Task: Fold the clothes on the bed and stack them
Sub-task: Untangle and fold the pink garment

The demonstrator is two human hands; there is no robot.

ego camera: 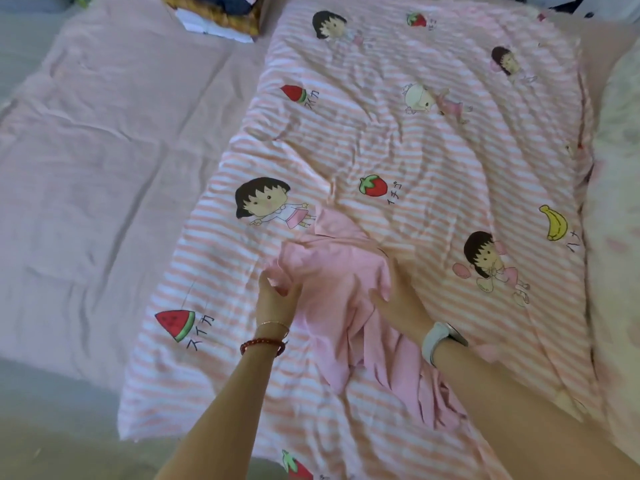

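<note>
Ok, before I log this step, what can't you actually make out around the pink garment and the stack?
- Pink garment, head view: bunched up, so its type is unclear; the right forearm covers its near end.
- Left hand: fingertips buried in the fabric.
- Stack of clothes: cut off by the top edge; count unknown.
- Right hand: motion-blurred.

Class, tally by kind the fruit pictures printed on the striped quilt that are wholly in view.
Strawberries: 2
Watermelon slices: 2
Bananas: 1
Total: 5
</note>
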